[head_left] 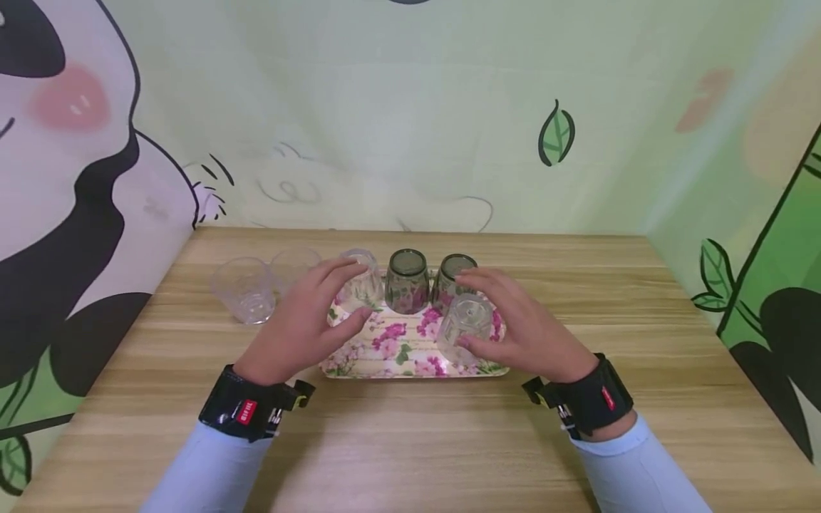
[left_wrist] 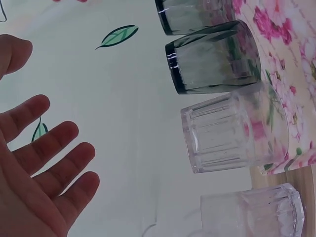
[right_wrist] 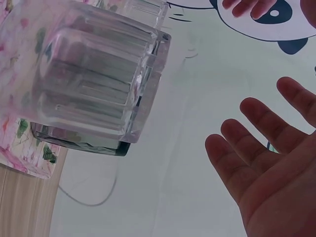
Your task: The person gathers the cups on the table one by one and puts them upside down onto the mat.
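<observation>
On the floral tray (head_left: 388,360), several glasses stand upside down. A clear glass (head_left: 363,288) is at the back left, with two smoky grey glasses, one in the middle (head_left: 408,283) and one at the right (head_left: 447,279). Another clear glass (head_left: 463,329) stands at the front right. My left hand (head_left: 304,324) is held above the tray's left side, fingers spread; the left wrist view shows it apart from the clear glass (left_wrist: 222,133). Over the right side hovers my right hand (head_left: 529,324), its fingers apart and away from the front clear glass (right_wrist: 94,74).
Left of the tray, two clear glasses stand upright on the wooden table (head_left: 410,442), one nearer (head_left: 246,292) and one farther back (head_left: 291,265), partly behind the left hand. A printed cloth wall (head_left: 385,142) rises at the table's back edge.
</observation>
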`<state>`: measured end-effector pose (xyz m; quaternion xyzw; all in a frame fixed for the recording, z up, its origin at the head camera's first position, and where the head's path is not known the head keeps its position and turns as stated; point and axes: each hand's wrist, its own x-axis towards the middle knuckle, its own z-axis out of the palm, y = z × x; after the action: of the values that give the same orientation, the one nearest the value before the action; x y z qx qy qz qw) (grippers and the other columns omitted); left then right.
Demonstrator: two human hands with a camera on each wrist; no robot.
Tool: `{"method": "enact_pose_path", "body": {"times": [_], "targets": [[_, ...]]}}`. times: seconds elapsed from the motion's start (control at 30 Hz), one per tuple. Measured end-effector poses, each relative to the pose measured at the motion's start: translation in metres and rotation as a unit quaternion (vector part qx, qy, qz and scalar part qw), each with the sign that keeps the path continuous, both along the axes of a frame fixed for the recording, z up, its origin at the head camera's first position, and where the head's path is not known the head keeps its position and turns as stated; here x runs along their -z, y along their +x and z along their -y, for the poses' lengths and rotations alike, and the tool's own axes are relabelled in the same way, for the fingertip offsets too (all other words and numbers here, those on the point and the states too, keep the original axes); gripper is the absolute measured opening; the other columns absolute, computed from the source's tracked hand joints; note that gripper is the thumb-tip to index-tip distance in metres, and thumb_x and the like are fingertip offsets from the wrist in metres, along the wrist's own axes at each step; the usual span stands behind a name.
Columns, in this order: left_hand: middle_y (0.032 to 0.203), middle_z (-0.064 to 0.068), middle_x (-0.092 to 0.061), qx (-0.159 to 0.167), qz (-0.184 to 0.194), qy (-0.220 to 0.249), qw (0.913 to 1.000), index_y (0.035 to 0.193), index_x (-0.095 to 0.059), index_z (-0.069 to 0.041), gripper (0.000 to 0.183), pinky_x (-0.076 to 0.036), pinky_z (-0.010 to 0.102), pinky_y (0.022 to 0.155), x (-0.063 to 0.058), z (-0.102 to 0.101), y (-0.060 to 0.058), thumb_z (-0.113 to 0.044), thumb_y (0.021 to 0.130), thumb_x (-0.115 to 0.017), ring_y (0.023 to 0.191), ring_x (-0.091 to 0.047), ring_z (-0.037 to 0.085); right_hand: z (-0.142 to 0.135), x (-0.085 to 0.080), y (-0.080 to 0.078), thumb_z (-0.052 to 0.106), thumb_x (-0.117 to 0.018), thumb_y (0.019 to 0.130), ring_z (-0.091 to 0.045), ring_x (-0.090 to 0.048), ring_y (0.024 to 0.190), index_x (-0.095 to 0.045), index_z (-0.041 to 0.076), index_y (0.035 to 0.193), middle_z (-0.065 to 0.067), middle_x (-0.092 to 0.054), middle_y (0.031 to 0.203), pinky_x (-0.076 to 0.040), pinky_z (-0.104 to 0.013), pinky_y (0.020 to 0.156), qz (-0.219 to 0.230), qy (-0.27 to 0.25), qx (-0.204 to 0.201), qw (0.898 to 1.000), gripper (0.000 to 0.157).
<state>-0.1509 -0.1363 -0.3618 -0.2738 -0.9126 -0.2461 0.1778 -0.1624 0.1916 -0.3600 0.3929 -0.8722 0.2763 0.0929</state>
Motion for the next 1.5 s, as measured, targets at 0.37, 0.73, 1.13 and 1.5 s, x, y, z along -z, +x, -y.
{"method": "enact_pose_path", "body": {"times": [0.37,0.73,1.13,1.5], "targets": [[0.149,0.022,-0.052,-0.037,0.024,-0.003,0.9990,0.146,-0.048,-0.008,0.062,-0.048,0.060,0.113,0.003,0.006,-0.012,-0.035,0.094,-0.066,0.137,-0.047,0.037,-0.003,-0.002,0.002,0.029,-0.081,0.082,-0.030,-0.046,0.138,-0.045,0.013,0.147,-0.015,-0.050,0.150,-0.051,-0.059,0.110,0.014,0.005,0.013,1.000,0.076],[0.150,0.029,-0.048,-0.092,0.032,-0.041,0.9944,0.145,-0.047,-0.003,0.065,-0.040,0.069,0.114,0.010,0.037,-0.028,-0.037,0.093,-0.067,0.139,-0.041,0.046,0.002,0.002,0.001,0.033,-0.083,0.079,-0.030,-0.046,0.138,-0.045,0.013,0.147,-0.015,-0.050,0.149,-0.050,-0.060,0.110,0.019,0.002,0.006,1.000,0.081],[0.151,0.033,-0.044,-0.129,0.050,-0.071,0.9878,0.147,-0.044,-0.003,0.069,-0.036,0.072,0.116,0.013,0.060,-0.040,-0.041,0.094,-0.065,0.140,-0.038,0.050,0.003,0.003,0.000,0.034,-0.082,0.080,-0.033,-0.046,0.137,-0.048,0.013,0.146,-0.018,-0.049,0.150,-0.052,-0.063,0.106,0.017,0.008,0.001,1.000,0.077],[0.151,0.033,-0.042,-0.147,0.070,-0.077,0.9836,0.148,-0.042,-0.003,0.070,-0.035,0.072,0.115,0.014,0.069,-0.049,-0.039,0.093,-0.065,0.139,-0.037,0.051,0.004,0.004,0.000,0.032,-0.083,0.080,-0.033,-0.046,0.136,-0.049,0.013,0.146,-0.019,-0.050,0.149,-0.053,-0.062,0.106,0.018,0.003,-0.004,1.000,0.076]]}}
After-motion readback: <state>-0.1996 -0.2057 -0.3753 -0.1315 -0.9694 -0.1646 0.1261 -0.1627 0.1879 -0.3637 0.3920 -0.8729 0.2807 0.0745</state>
